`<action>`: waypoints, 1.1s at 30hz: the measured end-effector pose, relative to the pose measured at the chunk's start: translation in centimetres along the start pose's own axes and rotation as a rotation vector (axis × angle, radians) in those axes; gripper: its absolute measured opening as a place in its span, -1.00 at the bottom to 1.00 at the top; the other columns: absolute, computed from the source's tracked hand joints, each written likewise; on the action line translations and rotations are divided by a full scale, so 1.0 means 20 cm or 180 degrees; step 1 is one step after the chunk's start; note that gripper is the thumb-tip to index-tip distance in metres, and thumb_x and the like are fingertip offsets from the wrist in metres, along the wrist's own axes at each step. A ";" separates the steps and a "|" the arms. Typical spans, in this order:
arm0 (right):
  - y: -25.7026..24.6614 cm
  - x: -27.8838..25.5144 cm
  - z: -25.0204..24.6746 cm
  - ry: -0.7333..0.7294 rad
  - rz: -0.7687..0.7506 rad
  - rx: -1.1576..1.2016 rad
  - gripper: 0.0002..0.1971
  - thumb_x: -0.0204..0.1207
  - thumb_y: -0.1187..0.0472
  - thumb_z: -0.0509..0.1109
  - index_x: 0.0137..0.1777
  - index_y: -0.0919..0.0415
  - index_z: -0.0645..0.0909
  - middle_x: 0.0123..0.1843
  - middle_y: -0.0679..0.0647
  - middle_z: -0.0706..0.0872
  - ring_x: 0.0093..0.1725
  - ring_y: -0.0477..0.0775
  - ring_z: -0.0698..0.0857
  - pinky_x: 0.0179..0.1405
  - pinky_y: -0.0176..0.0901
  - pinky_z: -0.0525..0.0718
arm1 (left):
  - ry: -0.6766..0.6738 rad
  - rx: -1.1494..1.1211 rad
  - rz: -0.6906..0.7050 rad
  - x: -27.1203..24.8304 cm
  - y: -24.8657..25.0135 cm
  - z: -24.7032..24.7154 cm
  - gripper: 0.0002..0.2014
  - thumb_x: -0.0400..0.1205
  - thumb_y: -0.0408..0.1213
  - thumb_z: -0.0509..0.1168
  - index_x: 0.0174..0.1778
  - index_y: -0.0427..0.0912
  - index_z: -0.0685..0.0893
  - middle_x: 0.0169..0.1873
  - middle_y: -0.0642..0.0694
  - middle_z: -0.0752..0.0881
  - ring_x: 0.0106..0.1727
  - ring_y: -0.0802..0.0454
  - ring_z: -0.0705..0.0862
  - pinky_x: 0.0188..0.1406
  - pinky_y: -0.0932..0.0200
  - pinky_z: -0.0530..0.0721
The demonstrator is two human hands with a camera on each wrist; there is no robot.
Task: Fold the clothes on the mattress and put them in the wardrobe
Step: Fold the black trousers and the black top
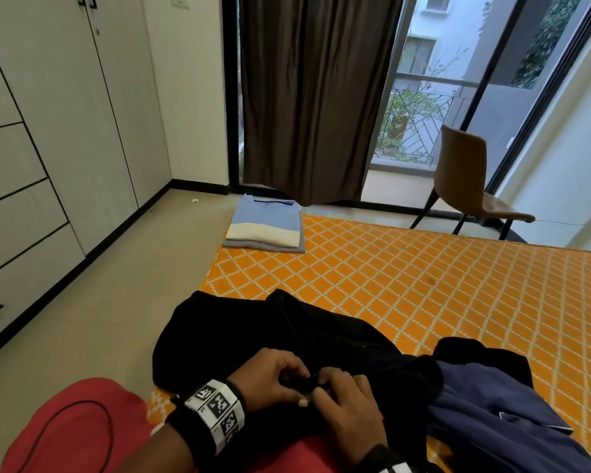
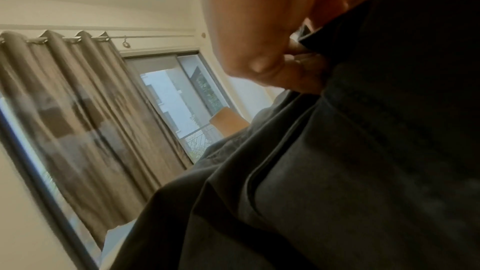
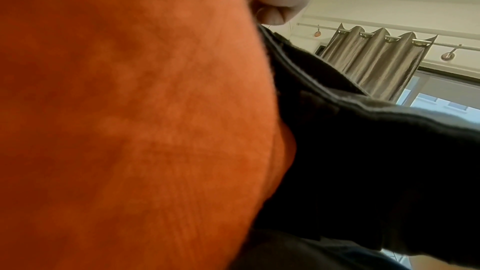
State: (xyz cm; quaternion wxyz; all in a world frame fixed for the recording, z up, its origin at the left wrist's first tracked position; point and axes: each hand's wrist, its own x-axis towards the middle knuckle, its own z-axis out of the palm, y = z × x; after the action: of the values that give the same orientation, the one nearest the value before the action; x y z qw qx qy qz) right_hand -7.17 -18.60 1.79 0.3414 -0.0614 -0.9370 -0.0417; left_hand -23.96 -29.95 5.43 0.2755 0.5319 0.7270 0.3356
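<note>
A black garment (image 1: 270, 336) lies crumpled on the near left part of the orange mattress (image 1: 423, 285). Both hands meet at its near edge. My left hand (image 1: 296, 378) pinches a small fold of the black cloth, and my right hand (image 1: 325, 384) pinches the same spot from the other side. In the left wrist view the left hand (image 2: 298, 54) nips the black garment (image 2: 337, 171) at its hem. The right wrist view is mostly filled by the right hand (image 3: 259, 28), with the black garment (image 3: 363, 151) beside it. A navy garment (image 1: 492, 411) lies unfolded to the right.
A folded stack of clothes (image 1: 265, 227) sits at the mattress's far left corner. The white wardrobe (image 1: 48, 148) lines the left wall across a strip of floor. A brown chair (image 1: 468, 186) stands by the glass door and the dark curtain (image 1: 307, 97).
</note>
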 end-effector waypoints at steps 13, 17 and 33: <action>0.03 -0.02 0.07 0.0060 -0.0149 -0.0229 -0.80 0.72 0.09 0.06 -0.14 0.05 0.41 -0.25 0.00 0.50 -0.29 0.05 0.43 -0.18 -0.10 0.28 | 0.0164 0.0986 0.0061 -0.03 0.09 0.08 -0.69 0.52 -0.13 0.47 0.18 0.06 0.65 0.11 0.13 0.63 0.09 0.19 0.60 0.04 0.31 0.51; 0.03 -0.01 0.05 -0.0079 -0.0085 -0.0167 -0.86 0.54 0.05 0.25 -0.16 0.02 0.35 -0.28 -0.04 0.43 -0.29 0.02 0.39 -0.17 -0.13 0.26 | -0.0046 0.0849 -0.0050 -0.02 0.10 0.04 -0.63 0.44 0.04 0.53 0.13 0.10 0.66 0.01 0.22 0.58 0.01 0.25 0.58 0.04 0.25 0.59; 0.01 -0.01 0.02 -0.0450 0.0479 0.0411 -0.83 0.35 0.20 0.22 -0.10 -0.05 0.52 -0.22 -0.17 0.53 -0.24 -0.09 0.49 -0.12 -0.21 0.30 | 0.0905 0.0814 -0.0030 -0.10 0.00 0.25 -0.74 0.60 0.04 0.19 0.19 0.13 0.49 0.12 0.22 0.60 0.15 0.25 0.61 0.05 0.22 0.55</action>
State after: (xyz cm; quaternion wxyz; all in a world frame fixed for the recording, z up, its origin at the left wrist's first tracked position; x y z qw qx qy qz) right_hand -7.31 -18.34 1.38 0.2798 -0.1123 -0.9522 0.0489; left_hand -19.50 -30.85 2.42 0.1017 0.5065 0.7978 0.3110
